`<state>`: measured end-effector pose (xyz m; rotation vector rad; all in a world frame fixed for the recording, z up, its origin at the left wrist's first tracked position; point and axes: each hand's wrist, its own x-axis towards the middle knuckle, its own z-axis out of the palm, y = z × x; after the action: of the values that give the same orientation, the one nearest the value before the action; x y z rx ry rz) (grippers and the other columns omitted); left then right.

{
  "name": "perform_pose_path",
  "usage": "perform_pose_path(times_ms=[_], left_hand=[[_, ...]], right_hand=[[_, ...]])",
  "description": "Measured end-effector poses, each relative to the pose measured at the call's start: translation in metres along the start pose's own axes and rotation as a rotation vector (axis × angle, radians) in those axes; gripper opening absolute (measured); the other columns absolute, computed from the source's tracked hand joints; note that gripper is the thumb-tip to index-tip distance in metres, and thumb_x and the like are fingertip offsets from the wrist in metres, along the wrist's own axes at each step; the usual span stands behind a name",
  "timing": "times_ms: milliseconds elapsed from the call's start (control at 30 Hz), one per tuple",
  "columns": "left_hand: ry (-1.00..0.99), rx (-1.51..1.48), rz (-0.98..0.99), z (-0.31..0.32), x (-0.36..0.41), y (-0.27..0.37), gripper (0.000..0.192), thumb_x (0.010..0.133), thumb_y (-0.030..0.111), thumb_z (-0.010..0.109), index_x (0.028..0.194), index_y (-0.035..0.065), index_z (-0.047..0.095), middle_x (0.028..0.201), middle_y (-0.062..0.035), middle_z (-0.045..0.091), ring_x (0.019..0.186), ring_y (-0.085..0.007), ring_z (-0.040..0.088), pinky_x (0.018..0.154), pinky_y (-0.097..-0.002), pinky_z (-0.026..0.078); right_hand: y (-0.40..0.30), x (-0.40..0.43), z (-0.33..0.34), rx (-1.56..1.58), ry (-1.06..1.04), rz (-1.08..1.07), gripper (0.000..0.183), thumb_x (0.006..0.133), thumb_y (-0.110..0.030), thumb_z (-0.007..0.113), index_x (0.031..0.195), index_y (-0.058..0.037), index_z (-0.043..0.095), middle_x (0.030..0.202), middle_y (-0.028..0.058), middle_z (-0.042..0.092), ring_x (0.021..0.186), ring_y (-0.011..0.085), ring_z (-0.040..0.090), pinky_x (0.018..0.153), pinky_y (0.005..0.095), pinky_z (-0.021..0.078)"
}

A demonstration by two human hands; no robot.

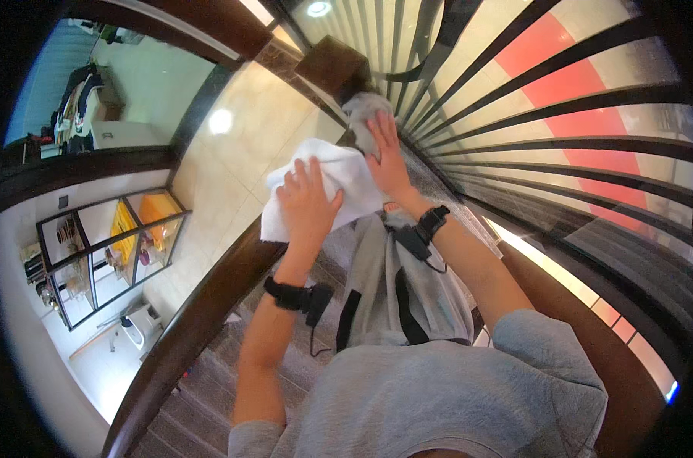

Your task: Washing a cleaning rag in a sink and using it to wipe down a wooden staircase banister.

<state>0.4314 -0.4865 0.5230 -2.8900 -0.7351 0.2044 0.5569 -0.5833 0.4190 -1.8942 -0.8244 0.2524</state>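
Observation:
A white cloth [352,177] hangs bunched near the dark handrail, and my left hand [310,203] lies over it with the fingers spread. To its right, my right hand [389,157] rests against a gray fluffy cloth [369,114] beside the dark newel post [335,66]; the thumb side is next to the white cloth's edge. Whether either hand grips its cloth or only presses on it is hard to tell. Each wrist wears a black strap with a small device and a cable.
A curved dark handrail [203,320] runs along the left of the carpeted stairs [209,401]. Dark balusters [581,146] fan out at the right, over a floor with a red band. Beyond the rail at the left stand a black-framed shelf unit [114,246] and a cluttered box.

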Motion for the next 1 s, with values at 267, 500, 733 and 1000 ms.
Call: perform_pose_path(times_ms=[267, 500, 733, 1000], left_hand=[[-0.130, -0.015, 0.001, 0.009, 0.037, 0.024, 0.073, 0.063, 0.044, 0.064, 0.120, 0.0056, 0.039, 0.108, -0.0130, 0.048, 0.090, -0.0276, 0.050, 0.074, -0.0409, 0.039], [-0.142, -0.008, -0.018, 0.008, 0.034, 0.018, 0.068, 0.064, 0.042, 0.064, 0.116, 0.0060, 0.038, 0.101, -0.0120, 0.049, 0.091, -0.0284, 0.051, 0.076, -0.0412, 0.039], [-0.146, -0.048, 0.014, 0.007, 0.041, 0.042, 0.069, 0.064, 0.042, 0.065, 0.117, 0.0057, 0.039, 0.100, -0.0114, 0.050, 0.092, -0.0281, 0.051, 0.078, -0.0412, 0.038], [-0.138, 0.050, -0.015, 0.001, 0.046, 0.039, 0.070, 0.063, 0.041, 0.065, 0.119, 0.0067, 0.039, 0.105, -0.0120, 0.050, 0.092, -0.0294, 0.051, 0.078, -0.0425, 0.040]], right_hand=[[0.032, 0.054, -0.001, 1.068, 0.131, 0.775, 0.049, 0.084, -0.044, 0.041, 0.114, -0.0062, 0.048, 0.115, 0.0102, 0.051, 0.105, 0.0272, 0.045, 0.089, 0.0367, 0.0366], [0.030, 0.030, 0.005, 1.303, 0.026, 1.015, 0.042, 0.084, -0.040, 0.044, 0.111, -0.0082, 0.051, 0.105, 0.0054, 0.056, 0.096, 0.0181, 0.051, 0.080, 0.0340, 0.0418], [0.089, 0.055, -0.001, 1.045, 0.146, 0.740, 0.053, 0.086, -0.048, 0.036, 0.115, -0.0048, 0.047, 0.113, 0.0081, 0.052, 0.102, 0.0183, 0.048, 0.085, 0.0310, 0.0383], [0.058, -0.011, 0.022, 1.072, 0.093, 0.953, 0.057, 0.086, -0.052, 0.030, 0.121, -0.0083, 0.043, 0.120, 0.0097, 0.047, 0.111, 0.0216, 0.042, 0.094, 0.0323, 0.0319]])
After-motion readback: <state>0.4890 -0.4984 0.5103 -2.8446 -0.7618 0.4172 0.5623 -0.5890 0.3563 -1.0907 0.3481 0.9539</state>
